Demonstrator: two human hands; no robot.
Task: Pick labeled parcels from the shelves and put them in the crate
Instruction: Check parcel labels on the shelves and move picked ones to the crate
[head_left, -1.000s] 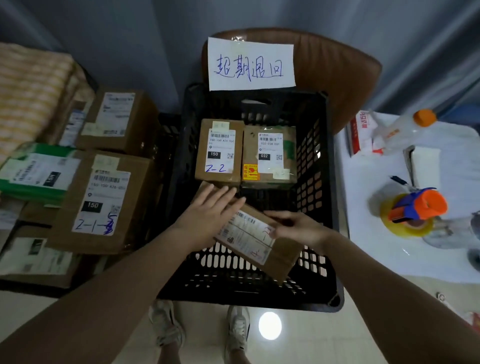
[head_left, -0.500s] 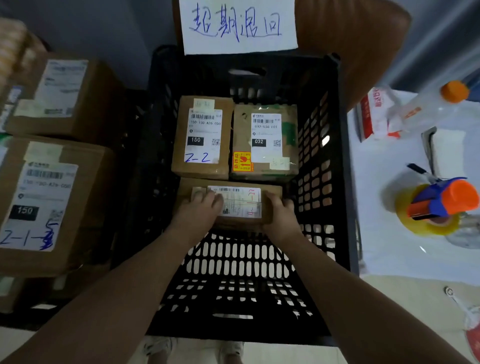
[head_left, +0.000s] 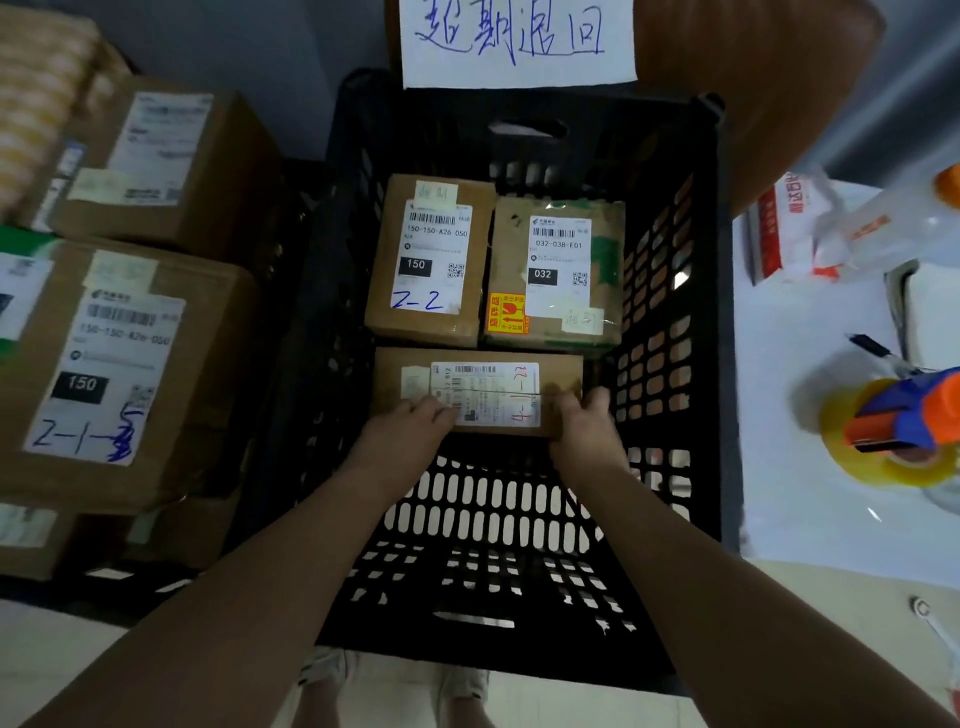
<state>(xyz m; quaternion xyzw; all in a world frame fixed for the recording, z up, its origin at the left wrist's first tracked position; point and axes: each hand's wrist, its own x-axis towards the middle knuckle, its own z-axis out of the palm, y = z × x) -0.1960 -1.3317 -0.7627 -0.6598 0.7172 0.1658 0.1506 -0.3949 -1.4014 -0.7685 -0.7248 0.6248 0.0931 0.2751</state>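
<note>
Pale floor tiles carry a black slotted crate (head_left: 670, 364), seen from above in dim light, with a white handwritten sign (head_left: 517, 41) fixed at its far rim in front of a brown chair back (head_left: 753, 78)

1. Task item: a flat parcel (head_left: 483, 389) lies label up on the crate floor, across the middle. Its far edge touches two upright parcels that stand side by side against the far wall: the "2-2" parcel (head_left: 428, 260) and the "032" parcel (head_left: 558, 270)
2. Left hand (head_left: 400, 441): it grips the near left edge of the flat parcel. Its fingers are curled and pressed together over the top face, partly covering the label
3. Right hand (head_left: 587, 436): it grips the near right corner of the flat parcel, fingers curled together over the edge. Whether the digit at the outer side is the thumb cannot be told
4. Surroundings: labelled cardboard boxes are stacked left of the crate, the nearest being the "2-1" box (head_left: 114, 374). A white table (head_left: 810, 509) stands to the right and bears an orange and blue tape dispenser (head_left: 904, 421)
</note>
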